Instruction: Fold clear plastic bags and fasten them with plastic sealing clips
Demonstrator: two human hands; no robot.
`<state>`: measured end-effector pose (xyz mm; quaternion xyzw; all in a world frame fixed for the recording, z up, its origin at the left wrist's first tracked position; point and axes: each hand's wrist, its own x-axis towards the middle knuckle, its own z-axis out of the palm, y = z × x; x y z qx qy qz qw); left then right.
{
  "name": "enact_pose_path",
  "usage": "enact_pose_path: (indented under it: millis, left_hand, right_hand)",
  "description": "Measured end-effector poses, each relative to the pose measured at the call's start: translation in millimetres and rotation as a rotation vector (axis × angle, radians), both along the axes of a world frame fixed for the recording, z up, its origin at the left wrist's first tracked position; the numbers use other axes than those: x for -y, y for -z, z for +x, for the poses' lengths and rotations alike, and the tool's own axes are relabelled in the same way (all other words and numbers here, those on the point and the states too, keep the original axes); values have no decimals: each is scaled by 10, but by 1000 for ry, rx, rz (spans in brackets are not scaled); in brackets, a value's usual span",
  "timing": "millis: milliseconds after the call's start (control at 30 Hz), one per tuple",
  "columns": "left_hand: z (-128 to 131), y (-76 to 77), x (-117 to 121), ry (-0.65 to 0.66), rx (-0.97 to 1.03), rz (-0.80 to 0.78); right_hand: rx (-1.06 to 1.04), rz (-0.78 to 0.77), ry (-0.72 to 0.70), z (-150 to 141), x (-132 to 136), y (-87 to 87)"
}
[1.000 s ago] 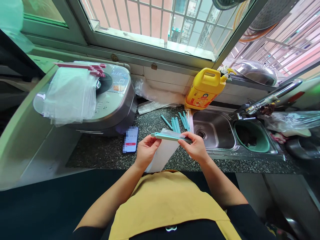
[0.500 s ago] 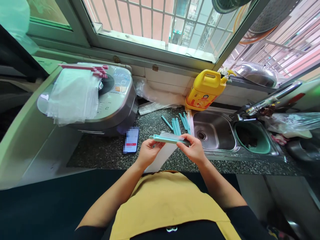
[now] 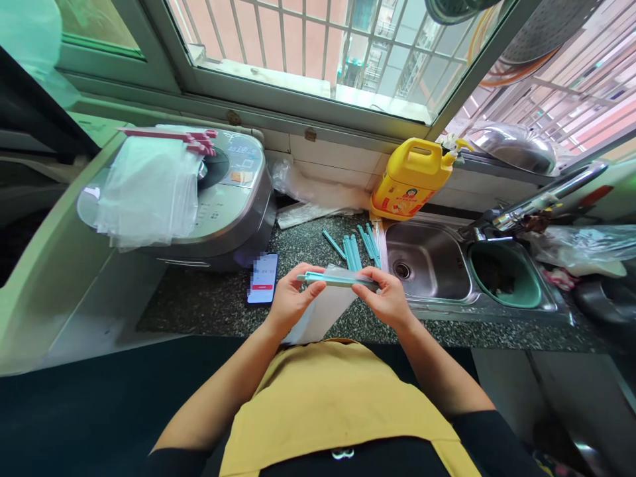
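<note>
My left hand (image 3: 288, 301) and my right hand (image 3: 385, 298) both pinch a long teal sealing clip (image 3: 334, 279) held level over the counter's front edge. The clip sits across the top of a clear plastic bag (image 3: 320, 311) that hangs down between my hands. Left fingers grip the clip's left end, right fingers its right end. Several more teal clips (image 3: 355, 246) lie loose on the dark speckled counter (image 3: 213, 301) just behind my hands.
A rice cooker (image 3: 228, 199) at the left carries a stack of clear bags (image 3: 146, 189) closed with pink clips (image 3: 173, 136). A phone (image 3: 262, 278) lies beside it. A yellow detergent jug (image 3: 410, 179) stands by the steel sink (image 3: 427, 262), which has a green basin (image 3: 504, 275) and a tap (image 3: 541, 195).
My hands have drawn slightly closer together along the clip; the view has shifted a little. The bag and clip stay at the same spot.
</note>
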<state>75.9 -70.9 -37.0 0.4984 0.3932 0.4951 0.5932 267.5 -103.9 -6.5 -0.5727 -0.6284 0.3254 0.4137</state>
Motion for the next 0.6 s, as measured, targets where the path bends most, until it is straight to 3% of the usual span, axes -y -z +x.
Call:
enact_pose_path:
  millis: [600]
  left_hand:
    - [26, -35, -4, -20, -21, 54]
  right_hand:
    - [-24, -82, -34, 17, -15, -25]
